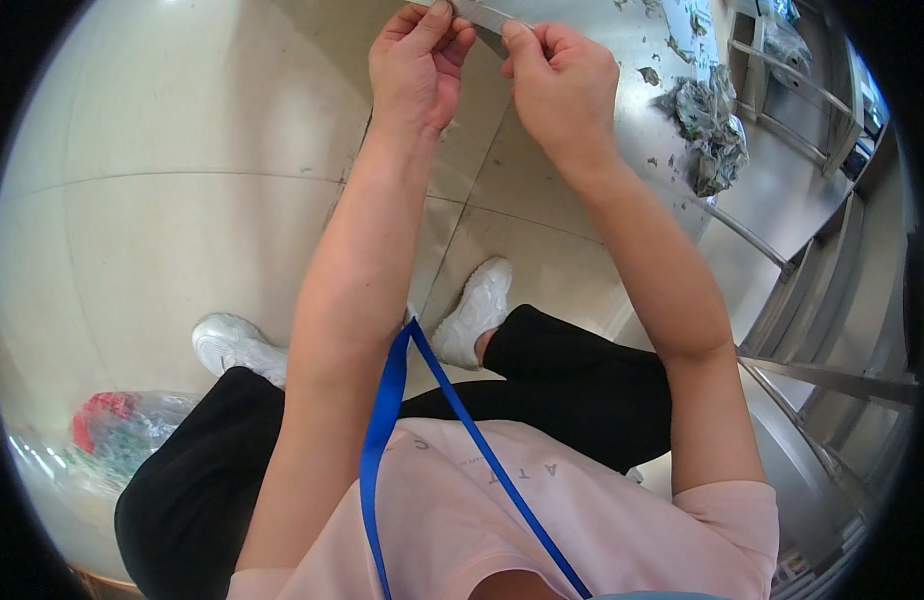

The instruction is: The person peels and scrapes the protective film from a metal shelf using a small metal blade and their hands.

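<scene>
At the top of the head view, a thin pale strip [482, 14] stretches between my two hands and runs partly out of the frame. My left hand [420, 65] pinches its left end between thumb and fingers. The right end is gripped by my right hand [562, 85], thumb on top and fingers curled under. Both hands are held above the tiled floor, beside the edge of a metal table [637, 130]. What the strip belongs to cannot be made out.
Crumpled grey-green material [710, 130] lies on the metal table with small scraps around it. Metal racks [822, 270] stand at the right. A clear plastic bag [132, 435] with red and green contents lies on the floor at the lower left, near my white shoes [477, 310].
</scene>
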A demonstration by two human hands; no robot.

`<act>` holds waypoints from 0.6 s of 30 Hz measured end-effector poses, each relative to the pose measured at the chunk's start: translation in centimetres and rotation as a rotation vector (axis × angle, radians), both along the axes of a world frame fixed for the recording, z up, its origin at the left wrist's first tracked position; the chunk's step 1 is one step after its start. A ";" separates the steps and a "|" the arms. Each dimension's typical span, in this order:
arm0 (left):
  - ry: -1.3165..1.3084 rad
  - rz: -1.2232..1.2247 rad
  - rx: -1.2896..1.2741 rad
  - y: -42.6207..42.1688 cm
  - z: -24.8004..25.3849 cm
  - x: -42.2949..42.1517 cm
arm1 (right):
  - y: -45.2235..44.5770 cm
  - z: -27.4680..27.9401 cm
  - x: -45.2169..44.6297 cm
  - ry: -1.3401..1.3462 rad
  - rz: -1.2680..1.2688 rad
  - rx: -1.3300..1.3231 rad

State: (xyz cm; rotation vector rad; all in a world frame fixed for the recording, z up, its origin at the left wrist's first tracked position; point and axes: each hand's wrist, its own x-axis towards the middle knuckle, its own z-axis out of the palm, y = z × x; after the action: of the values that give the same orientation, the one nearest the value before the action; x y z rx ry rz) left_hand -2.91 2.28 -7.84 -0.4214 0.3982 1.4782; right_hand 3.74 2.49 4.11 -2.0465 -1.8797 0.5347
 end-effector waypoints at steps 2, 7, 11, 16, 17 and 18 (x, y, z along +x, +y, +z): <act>-0.006 -0.004 0.002 -0.2 0.4 0.0 | -0.3 -0.1 0.4 0.017 0.005 0.003; 0.016 -0.008 0.008 -0.9 1.5 0.6 | -0.7 -0.5 1.5 0.004 -0.012 -0.009; 0.037 0.026 0.007 -0.6 0.2 1.1 | -0.4 -0.1 0.7 0.074 -0.096 -0.061; 0.045 0.031 -0.025 -0.4 0.5 0.9 | 0.0 0.5 0.0 0.118 -0.177 -0.119; 0.042 0.021 -0.020 -0.4 0.3 0.8 | 0.1 0.4 0.2 0.070 -0.134 -0.108; 0.038 0.010 -0.015 -0.4 0.1 0.8 | 0.2 0.2 0.5 0.021 -0.092 -0.097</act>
State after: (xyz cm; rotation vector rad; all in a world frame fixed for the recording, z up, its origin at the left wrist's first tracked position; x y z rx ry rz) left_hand -2.11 1.84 -7.77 -0.4085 0.4384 1.4956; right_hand 4.29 2.68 4.31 -2.1673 -1.7700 0.6326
